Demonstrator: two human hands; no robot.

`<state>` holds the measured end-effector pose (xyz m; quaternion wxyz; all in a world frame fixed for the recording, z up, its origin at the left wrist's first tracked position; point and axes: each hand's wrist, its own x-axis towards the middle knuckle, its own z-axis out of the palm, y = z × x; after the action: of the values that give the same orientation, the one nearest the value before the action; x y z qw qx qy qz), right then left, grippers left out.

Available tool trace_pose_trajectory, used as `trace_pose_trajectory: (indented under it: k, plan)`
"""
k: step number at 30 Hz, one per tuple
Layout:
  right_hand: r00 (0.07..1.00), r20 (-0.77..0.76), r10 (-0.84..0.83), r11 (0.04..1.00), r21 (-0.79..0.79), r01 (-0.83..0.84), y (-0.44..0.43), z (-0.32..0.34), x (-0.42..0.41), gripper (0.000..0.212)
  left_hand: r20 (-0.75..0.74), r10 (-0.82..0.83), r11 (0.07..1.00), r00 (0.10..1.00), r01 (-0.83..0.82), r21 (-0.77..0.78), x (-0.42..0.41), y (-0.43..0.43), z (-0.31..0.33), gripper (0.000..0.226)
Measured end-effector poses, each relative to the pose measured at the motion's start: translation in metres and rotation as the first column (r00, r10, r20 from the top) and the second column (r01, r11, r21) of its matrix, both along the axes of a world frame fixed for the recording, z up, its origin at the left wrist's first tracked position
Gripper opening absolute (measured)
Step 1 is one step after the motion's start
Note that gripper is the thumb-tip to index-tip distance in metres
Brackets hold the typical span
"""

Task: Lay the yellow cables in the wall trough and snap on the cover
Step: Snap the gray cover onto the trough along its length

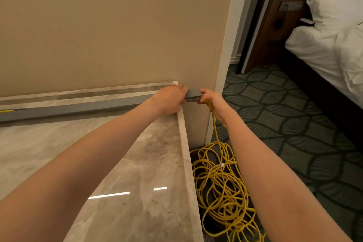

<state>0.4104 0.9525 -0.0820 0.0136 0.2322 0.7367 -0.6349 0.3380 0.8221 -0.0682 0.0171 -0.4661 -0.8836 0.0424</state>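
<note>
A long grey trough (78,107) lies along the back of the marble counter (98,163), against the beige wall. Its right end (193,94) sticks out past the counter's corner. My left hand (169,100) grips the trough near that end. My right hand (211,100) holds the end itself, with yellow cables (215,129) running through its fingers. The cables drop to a loose tangled pile (222,182) on the floor beside the counter. A short bit of yellow cable (6,111) shows at the trough's far left.
The white-edged wall corner (222,84) stands just behind my hands. Patterned dark carpet (294,124) covers the floor to the right. A bed with white linen (334,41) and a dark wooden door (275,15) fill the upper right.
</note>
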Motion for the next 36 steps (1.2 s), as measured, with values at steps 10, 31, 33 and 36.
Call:
trace_pose_trajectory:
  k: [10,31,33,36]
  plan:
    - [0.99,-0.083,-0.117,0.966,0.221,0.133,-0.007,-0.024,-0.001,0.044,-0.228,-0.022,0.997,0.973,0.006,-0.074,0.015,0.004,0.002,0.038]
    - [0.979,-0.157,-0.133,0.949,0.266,0.171,-0.01,-0.023,0.002,0.028,-0.063,0.058,0.995,0.996,-0.063,-0.077,0.005,0.017,0.028,0.026]
    - [0.98,-0.152,-0.126,0.94,0.297,0.167,-0.009,-0.021,0.001,0.031,-0.045,0.046,0.993,0.998,-0.051,-0.108,0.006,0.022,0.026,0.025]
    - [0.979,-0.149,-0.137,0.934,0.311,0.178,-0.006,-0.021,0.0,0.03,-0.004,0.044,0.991,0.999,-0.044,-0.129,0.006,0.028,0.024,0.025]
